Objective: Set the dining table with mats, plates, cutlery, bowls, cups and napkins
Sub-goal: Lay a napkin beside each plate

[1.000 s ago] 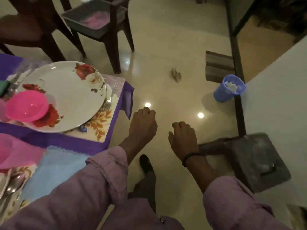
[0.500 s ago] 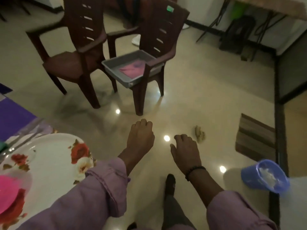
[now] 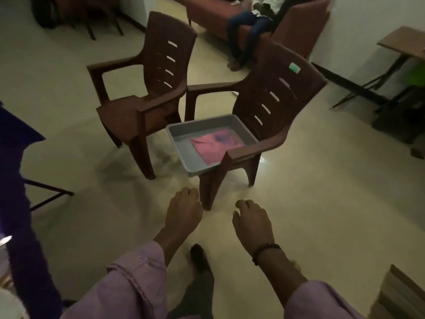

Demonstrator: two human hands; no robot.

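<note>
Both hands empty: left hand (image 3: 184, 212) and right hand (image 3: 251, 221) hang with fingers loosely curled, grasping nothing. Pink cloth (image 3: 217, 143), probably a napkin, lies in the grey tray (image 3: 181, 149) overhanging the chair (image 3: 264, 125) seat. Risk: a careless one-sided pull could tip the tray off.

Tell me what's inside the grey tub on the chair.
The tub holds one pink cloth lying flat on its floor. The chair armrest hides the near right corner, and anything under the cloth can't be seen.
</note>
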